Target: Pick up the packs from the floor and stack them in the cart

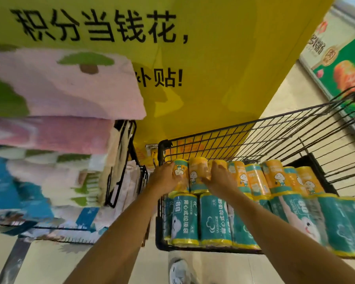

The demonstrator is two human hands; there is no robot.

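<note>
A black wire cart (264, 128) stands in front of me, filled with packs of rolls. Green packs (201, 220) lie in the near row and orange packs (275, 179) in the far row. Both my hands reach into the far left corner and hold one orange pack (196, 175) between them. My left hand (166, 177) grips its left end, fingers curled round the outer roll. My right hand (217, 177) grips its right side from above. The pack rests on top of the green packs below it.
A wire rack (123, 160) with folded pink and blue blankets (49, 99) stands close on the left. A yellow sign (193, 68) rises behind the cart. A freezer cabinet (340, 64) runs along the right. My shoe (178, 271) is on the tiled floor.
</note>
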